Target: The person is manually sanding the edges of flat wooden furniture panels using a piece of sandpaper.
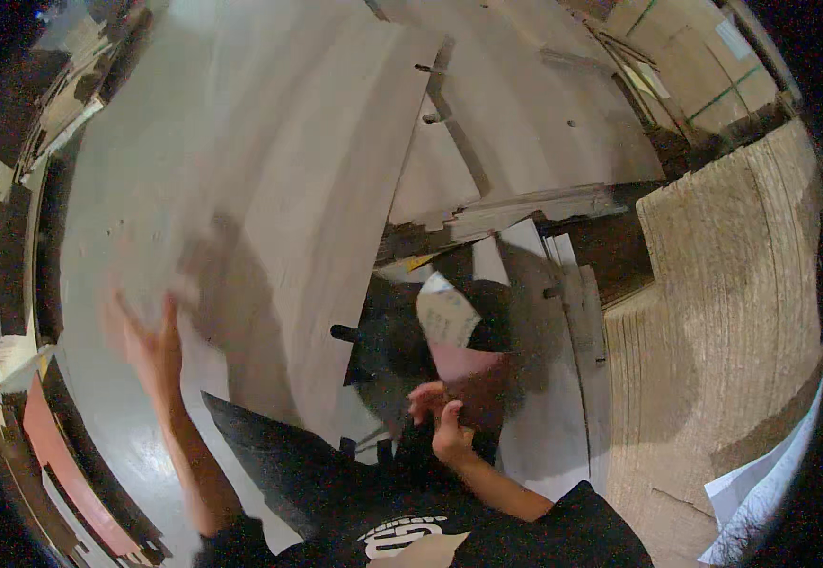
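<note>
My right hand (449, 435) is closed on the lower end of a pinkish strip of paper (468, 369). Its upper end is pale with print on it, and it stands up in front of my dark-clothed lap. My left hand (151, 346) reaches out to the left, fingers spread and smeared by motion, with nothing visible in it. Beneath that hand lies a large pale cardboard sheet (269, 189), which carries a dark shadow. I cannot tell whether the left fingers touch the sheet.
Slotted cardboard sheets (525, 114) lie stacked at the far side. To the right stands a thick pile of brown corrugated cardboard (724, 284), with white-blue paper (761, 492) near its close end. Bundled boxes (705, 66) sit far right. A reddish board (75, 464) is at left.
</note>
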`<action>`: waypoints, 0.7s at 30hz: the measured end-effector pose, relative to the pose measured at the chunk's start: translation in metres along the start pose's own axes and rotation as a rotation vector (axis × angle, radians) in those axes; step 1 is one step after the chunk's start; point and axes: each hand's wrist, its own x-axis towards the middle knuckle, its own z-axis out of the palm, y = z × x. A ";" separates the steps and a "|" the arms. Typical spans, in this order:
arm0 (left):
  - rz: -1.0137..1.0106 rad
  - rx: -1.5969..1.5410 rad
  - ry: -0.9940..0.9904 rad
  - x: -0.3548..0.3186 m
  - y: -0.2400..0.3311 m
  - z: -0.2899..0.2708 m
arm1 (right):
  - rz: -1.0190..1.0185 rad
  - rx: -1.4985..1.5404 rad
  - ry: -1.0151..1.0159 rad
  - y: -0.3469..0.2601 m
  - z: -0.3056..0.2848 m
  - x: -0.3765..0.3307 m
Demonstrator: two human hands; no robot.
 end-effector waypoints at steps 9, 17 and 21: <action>-1.043 -1.153 -0.180 -0.180 -0.033 -0.006 | -0.195 -0.087 -0.014 0.005 -0.004 0.059; -0.964 -1.198 0.057 -0.176 -0.148 -0.052 | -0.326 -0.151 0.039 0.007 -0.019 0.053; -0.768 -0.767 0.038 -0.197 -0.315 -0.081 | -0.313 -0.165 -0.003 0.017 -0.014 0.048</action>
